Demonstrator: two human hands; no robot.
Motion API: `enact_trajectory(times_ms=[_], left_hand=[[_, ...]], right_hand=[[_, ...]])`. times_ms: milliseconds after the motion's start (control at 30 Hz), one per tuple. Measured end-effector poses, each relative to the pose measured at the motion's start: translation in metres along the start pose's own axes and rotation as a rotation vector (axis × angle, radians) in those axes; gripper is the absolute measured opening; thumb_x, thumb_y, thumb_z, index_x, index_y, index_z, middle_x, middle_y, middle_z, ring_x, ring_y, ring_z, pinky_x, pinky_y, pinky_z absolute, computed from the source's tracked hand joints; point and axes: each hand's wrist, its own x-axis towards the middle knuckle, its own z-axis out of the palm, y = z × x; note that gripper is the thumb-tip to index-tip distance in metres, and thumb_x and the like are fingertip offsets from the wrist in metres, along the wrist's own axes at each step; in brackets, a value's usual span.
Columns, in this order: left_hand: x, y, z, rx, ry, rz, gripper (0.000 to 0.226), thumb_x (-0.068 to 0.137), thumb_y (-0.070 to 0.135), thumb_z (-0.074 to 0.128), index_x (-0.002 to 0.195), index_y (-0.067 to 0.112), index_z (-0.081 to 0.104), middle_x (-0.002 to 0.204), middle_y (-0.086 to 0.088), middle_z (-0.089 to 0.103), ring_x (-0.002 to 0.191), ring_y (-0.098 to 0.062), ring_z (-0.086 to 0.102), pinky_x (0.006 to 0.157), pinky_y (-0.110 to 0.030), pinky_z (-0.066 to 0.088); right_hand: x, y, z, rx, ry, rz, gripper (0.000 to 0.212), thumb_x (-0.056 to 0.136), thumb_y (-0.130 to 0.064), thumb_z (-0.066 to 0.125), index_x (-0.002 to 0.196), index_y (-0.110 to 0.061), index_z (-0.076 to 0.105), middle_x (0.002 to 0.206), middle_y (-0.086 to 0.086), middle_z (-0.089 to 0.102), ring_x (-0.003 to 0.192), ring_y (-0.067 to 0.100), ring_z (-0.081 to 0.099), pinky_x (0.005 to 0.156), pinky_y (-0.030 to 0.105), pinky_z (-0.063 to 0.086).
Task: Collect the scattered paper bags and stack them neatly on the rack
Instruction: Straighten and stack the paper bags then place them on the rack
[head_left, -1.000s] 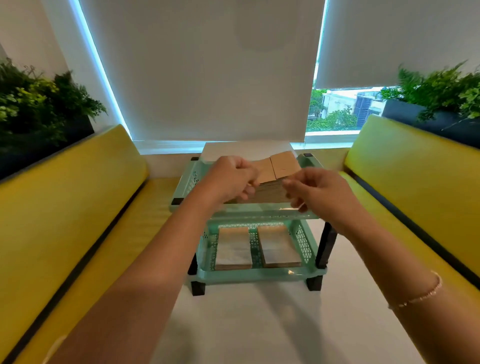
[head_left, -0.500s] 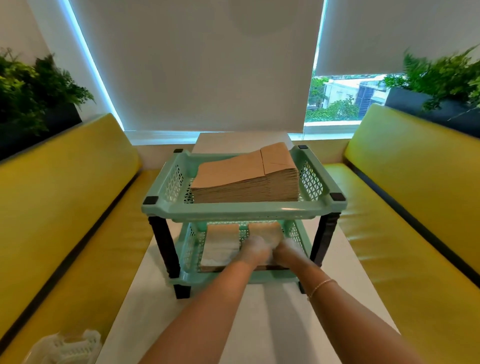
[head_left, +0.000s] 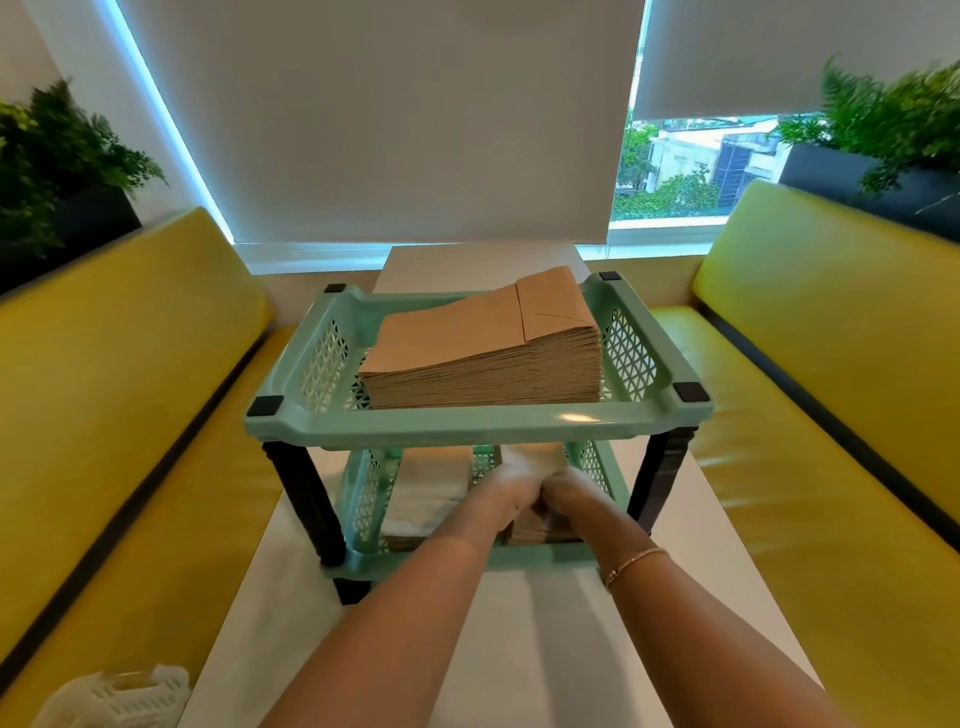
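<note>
A mint-green two-tier rack (head_left: 467, 422) stands on the white table (head_left: 519, 654). Its top tier holds a thick stack of brown paper bags (head_left: 483, 371). In the lower tier a white stack (head_left: 426, 488) lies on the left and a brown stack (head_left: 535, 534) on the right. My left hand (head_left: 511, 488) and my right hand (head_left: 569, 491) reach into the lower tier side by side. They touch each other over the brown stack. Motion blur and the top tier hide the fingers.
Yellow padded benches run along the left (head_left: 130, 364) and right (head_left: 831, 395) of the table. A white plastic basket (head_left: 114, 696) lies on the left bench near me. Planters with green plants sit behind both benches. Window blinds hang behind the rack.
Both hands left the top stack and dropped into the lower tier. Since half a second ago they have drawn closer together over the brown stack.
</note>
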Motion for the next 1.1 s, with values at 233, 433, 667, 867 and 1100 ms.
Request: enact_trajectory(times_ms=[233, 433, 667, 867, 1100], left_hand=[[0.001, 0.002, 0.002, -0.295, 0.0, -0.014, 0.017, 0.086, 0.005, 0.049, 0.069, 0.006, 0.053, 0.076, -0.014, 0.06, 0.08, -0.029, 0.063, 0.077, -0.039, 0.054], [-0.034, -0.005, -0.017, -0.713, -0.058, 0.006, 0.013, 0.089, 0.01, 0.059, 0.079, 0.004, 0.055, 0.076, -0.014, 0.063, 0.064, -0.024, 0.059, 0.058, -0.031, 0.048], [-0.094, -0.073, -0.008, -0.738, -0.137, 0.188, 0.035, 0.088, 0.011, 0.063, 0.12, 0.003, 0.052, 0.115, -0.015, 0.064, 0.104, -0.029, 0.062, 0.087, -0.037, 0.051], [-0.125, -0.149, 0.058, -0.341, 0.055, 0.385, 0.043, 0.092, 0.012, 0.056, 0.125, 0.025, 0.031, 0.117, 0.008, 0.05, 0.11, -0.011, 0.054, 0.084, -0.009, 0.044], [-0.132, -0.168, 0.081, -0.268, 0.158, 0.432, 0.075, 0.088, 0.012, 0.062, 0.144, 0.015, 0.011, 0.127, 0.005, 0.034, 0.122, -0.009, 0.037, 0.089, -0.004, 0.029]], right_hand=[[-0.01, -0.01, -0.014, 0.017, -0.008, 0.048, 0.025, 0.092, -0.004, 0.043, 0.067, -0.006, 0.045, 0.065, 0.01, 0.046, 0.057, 0.018, 0.044, 0.058, 0.027, 0.039], [-0.052, -0.016, -0.034, 0.198, -0.079, 0.008, 0.021, 0.093, -0.027, 0.051, 0.08, -0.011, 0.051, 0.08, 0.012, 0.057, 0.072, 0.023, 0.056, 0.069, 0.032, 0.049], [-0.114, 0.04, -0.02, 0.446, -0.198, -0.112, 0.032, 0.077, -0.011, 0.073, 0.106, -0.009, 0.059, 0.092, 0.007, 0.067, 0.079, 0.02, 0.064, 0.066, 0.029, 0.054], [-0.145, 0.134, 0.057, 0.388, 0.025, -0.341, 0.06, 0.077, -0.006, 0.073, 0.118, -0.028, 0.036, 0.107, -0.002, 0.059, 0.086, 0.004, 0.057, 0.063, 0.018, 0.05], [-0.144, 0.162, 0.086, 0.369, 0.114, -0.409, 0.062, 0.078, -0.006, 0.07, 0.121, -0.032, 0.033, 0.103, -0.009, 0.058, 0.092, 0.008, 0.06, 0.069, 0.016, 0.051]])
